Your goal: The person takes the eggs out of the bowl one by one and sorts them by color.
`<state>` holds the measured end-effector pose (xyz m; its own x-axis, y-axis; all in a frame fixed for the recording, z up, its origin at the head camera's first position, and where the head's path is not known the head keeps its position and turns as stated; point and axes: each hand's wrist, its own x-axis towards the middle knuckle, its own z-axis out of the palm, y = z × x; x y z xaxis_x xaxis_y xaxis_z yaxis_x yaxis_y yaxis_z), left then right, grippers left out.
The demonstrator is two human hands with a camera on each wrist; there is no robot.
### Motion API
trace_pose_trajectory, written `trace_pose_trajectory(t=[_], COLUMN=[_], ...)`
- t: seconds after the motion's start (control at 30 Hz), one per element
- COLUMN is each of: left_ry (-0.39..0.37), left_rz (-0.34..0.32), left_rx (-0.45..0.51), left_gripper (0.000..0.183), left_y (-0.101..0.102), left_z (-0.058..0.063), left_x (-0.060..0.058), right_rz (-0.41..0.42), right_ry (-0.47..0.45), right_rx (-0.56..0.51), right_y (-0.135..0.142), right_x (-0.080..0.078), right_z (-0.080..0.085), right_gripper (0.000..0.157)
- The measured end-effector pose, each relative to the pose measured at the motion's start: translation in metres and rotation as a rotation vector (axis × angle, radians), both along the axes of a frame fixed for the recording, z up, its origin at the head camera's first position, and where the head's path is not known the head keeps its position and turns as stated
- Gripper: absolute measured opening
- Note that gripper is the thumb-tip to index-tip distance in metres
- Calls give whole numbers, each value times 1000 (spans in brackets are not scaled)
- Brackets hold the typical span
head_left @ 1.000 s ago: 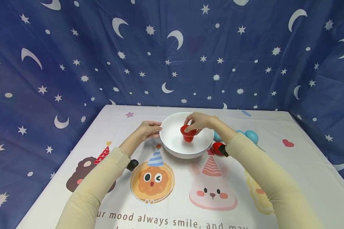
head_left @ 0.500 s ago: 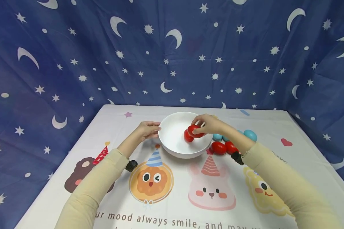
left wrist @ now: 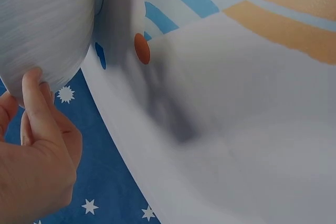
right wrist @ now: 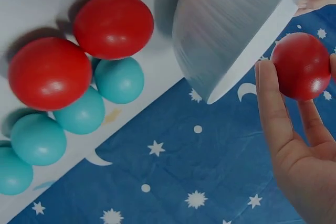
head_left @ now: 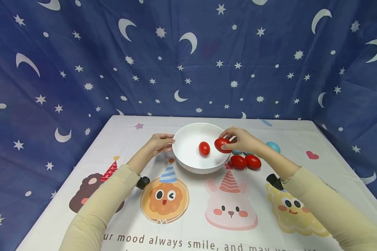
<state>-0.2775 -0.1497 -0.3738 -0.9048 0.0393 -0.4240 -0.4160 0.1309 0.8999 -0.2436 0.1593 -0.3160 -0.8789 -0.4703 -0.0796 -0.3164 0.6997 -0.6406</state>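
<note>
My left hand grips the rim of a white bowl at its left side; in the left wrist view its fingers lie against the outer wall. One red egg lies inside the bowl. Over the bowl's right rim, my right hand holds another red egg between thumb and fingers. The right wrist view shows this egg raised beside the rim, with fingertips around it.
Two red eggs lie on the table right of the bowl. Behind them sits a row of several turquoise eggs, partly hidden by the right hand in the head view. A printed white cloth covers the table, and a starry blue curtain hangs behind.
My right hand, holding a red egg, has moved right from the bowl's middle to its right rim. The other red egg in the bowl has come into full view. My left hand stays at the rim.
</note>
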Motion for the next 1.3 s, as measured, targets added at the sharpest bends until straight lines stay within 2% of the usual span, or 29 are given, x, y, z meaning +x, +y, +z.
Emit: trace_pose_trajectory(t=[0.2,0.43,0.63,1.07,1.3], left_ry=[-7,-8,-7,-11,-9], left_rz=[11,-3,-1,-14,-6], left_rx=[2,-21,-18,-3,0], left_gripper=[42,43,42,45,45], left_y=[2,3,4,3,1], left_z=[0,0,3,2,0], left_x=[2,4,2,3,2], right_rz=[-1,-17,-70,-157,-172], right_ry=[40,81,78,64,86], right_rx=[-34,-66,-57,-10,12], right_y=[17,42,66,98,112], right_x=[11,24,33,35,31], right_z=[-3,-13,-17,-32,-42], right_gripper=[38,39,37,43,42])
